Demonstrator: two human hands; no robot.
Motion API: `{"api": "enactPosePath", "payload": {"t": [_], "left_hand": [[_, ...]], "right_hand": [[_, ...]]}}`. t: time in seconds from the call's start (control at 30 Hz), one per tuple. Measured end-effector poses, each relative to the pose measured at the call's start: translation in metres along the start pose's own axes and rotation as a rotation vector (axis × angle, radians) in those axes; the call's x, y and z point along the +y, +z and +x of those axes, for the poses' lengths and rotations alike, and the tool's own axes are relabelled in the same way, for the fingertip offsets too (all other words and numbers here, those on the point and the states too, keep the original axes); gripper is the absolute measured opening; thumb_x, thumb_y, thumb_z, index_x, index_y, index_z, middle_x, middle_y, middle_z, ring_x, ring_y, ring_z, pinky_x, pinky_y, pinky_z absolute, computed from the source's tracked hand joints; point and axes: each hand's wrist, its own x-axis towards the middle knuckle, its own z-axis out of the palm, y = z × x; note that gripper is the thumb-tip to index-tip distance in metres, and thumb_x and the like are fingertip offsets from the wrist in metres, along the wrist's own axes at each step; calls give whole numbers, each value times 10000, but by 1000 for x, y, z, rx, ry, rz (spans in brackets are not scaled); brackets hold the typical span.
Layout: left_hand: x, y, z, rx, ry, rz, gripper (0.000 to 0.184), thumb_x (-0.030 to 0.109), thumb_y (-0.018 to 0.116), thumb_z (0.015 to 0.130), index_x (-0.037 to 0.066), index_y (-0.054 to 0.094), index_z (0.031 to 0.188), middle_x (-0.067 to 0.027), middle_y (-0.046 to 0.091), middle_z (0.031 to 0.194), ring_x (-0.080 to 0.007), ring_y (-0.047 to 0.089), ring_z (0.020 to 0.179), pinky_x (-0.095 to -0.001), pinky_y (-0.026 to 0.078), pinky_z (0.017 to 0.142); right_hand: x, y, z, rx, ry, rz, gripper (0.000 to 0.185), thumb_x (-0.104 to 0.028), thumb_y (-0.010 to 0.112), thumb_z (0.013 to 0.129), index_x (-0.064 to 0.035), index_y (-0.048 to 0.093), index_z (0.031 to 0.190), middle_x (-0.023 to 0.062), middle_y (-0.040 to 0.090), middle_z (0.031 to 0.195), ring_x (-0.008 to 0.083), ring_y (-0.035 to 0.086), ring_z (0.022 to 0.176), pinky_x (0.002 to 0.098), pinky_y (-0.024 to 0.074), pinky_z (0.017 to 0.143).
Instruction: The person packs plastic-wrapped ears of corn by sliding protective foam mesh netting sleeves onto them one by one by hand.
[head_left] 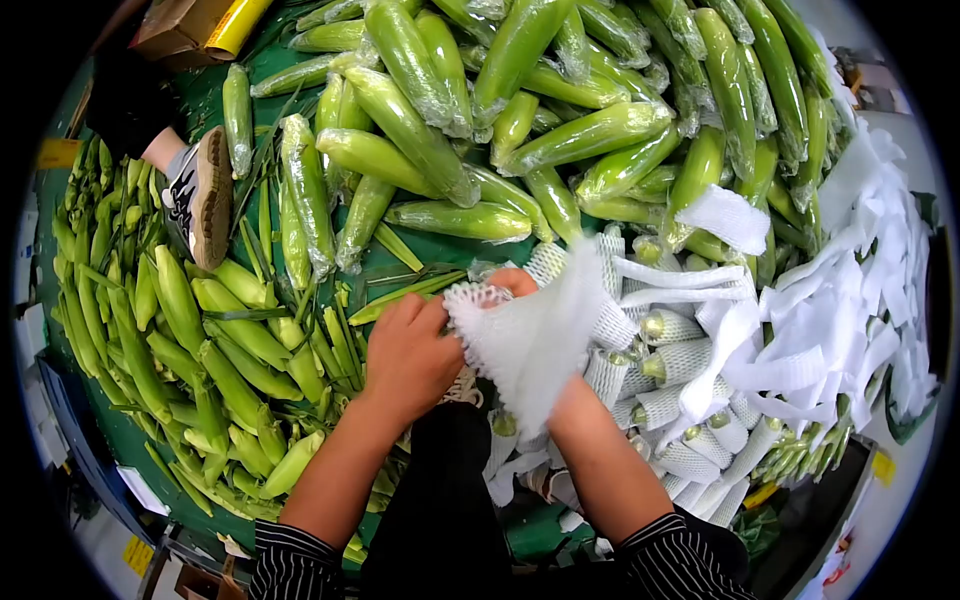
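A white foam net sleeve [545,340] is held up in front of me, its far side blurred by motion. My left hand [408,350] is closed on the sleeve's scalloped left edge. Most of my right hand [516,282] is hidden behind the sleeve; a few curled fingers show at its upper edge, gripping it. Below and to the right lie several corn ears in foam nets [685,408], stacked with their stem ends showing. Ahead is a heap of green corn ears in clear plastic wrap [470,221].
Unwrapped corn ears [240,340] are piled at the left. Loose white foam sleeves [850,290] form a heap at the right. Another person's shoe [205,195] rests at the upper left, near a cardboard box [180,30]. Green sheeting [430,250] covers the floor.
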Motion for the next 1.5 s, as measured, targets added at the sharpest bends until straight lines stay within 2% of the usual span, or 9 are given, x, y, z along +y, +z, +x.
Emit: {"api": "enactPosePath", "payload": {"t": [0.13, 0.27, 0.37, 0.5, 0.6, 1.03, 1.33, 1.43, 1.5], "left_hand": [[-7, 6, -24, 136, -40, -238, 457, -60, 685, 654, 85, 704, 1087, -140, 594, 1284, -330, 541, 1121, -437, 463, 932], [12, 17, -42, 310, -598, -1858, 358, 61, 556, 961, -18, 528, 1310, -110, 559, 1401, -271, 470, 1365, -453, 401, 1117], [-13, 24, -43, 434, -849, -2114, 301, 149, 508, 1029, -2, 555, 1285, -145, 589, 1364, -264, 554, 1281, -440, 423, 1093], [-109, 81, -71, -90, -1082, -870, 330, 180, 572, 1003, 50, 559, 1306, -205, 568, 1386, -318, 568, 1262, -454, 446, 1053], [-76, 54, -51, 167, -400, -5, 498, 163, 717, 859, 129, 572, 1335, -204, 505, 1448, -370, 496, 1336, -502, 399, 1096], [-117, -13, -137, -113, 377, 204, 228, 127, 689, 738, 155, 617, 951, -46, 686, 1160, -256, 625, 1180, -539, 380, 1096], [-76, -7, -87, -1028, 721, -23, 137, 262, 679, 797, 192, 671, 915, -38, 661, 992, -243, 652, 1021, -454, 466, 1049], [-55, 21, 10, -398, 267, -69, 131, 171, 657, 817, 88, 652, 918, -111, 638, 922, -314, 640, 864, -458, 517, 747], [-49, 51, 65, 27, 101, 45, 374, 130, 652, 809, 92, 623, 1180, -101, 630, 1073, -304, 607, 1001, -452, 491, 851]], "right_hand": [[12, 22, 13, -7, 201, 478, 326, -200, 606, 1019, -67, 523, 1305, 48, 639, 1028, 148, 645, 943, 279, 539, 831], [44, 31, 27, 80, 18, 326, 240, -163, 613, 1011, -50, 599, 1222, 55, 665, 1044, 143, 647, 930, 296, 544, 831], [30, 26, 32, 15, 151, 174, 212, -118, 607, 997, -51, 622, 1197, 54, 687, 1037, 155, 659, 929, 294, 544, 827], [117, 8, 64, -14, -322, -1008, 218, -180, 600, 955, -102, 636, 1155, 179, 696, 1068, 371, 678, 938, 442, 542, 779], [103, 23, 71, -82, -309, -1142, 163, -258, 534, 1007, -114, 586, 1062, 181, 684, 969, 422, 653, 911, 524, 527, 741], [56, 11, -32, -110, -602, -1104, 300, -120, 713, 822, -102, 664, 1118, 94, 592, 1327, 354, 487, 1310, 489, 371, 1077], [-84, -135, 3, 95, -552, -1877, 521, -57, 723, 761, -101, 596, 1264, 111, 598, 1295, 303, 550, 1227, 459, 456, 1016], [-81, -157, 28, -42, 161, -2152, 388, -64, 689, 781, -85, 613, 1161, 118, 633, 1169, 292, 626, 1058, 477, 504, 902], [-77, -153, 21, 17, -367, -1902, 244, -65, 655, 821, -62, 589, 1055, 140, 640, 982, 317, 657, 876, 455, 520, 764]]}}
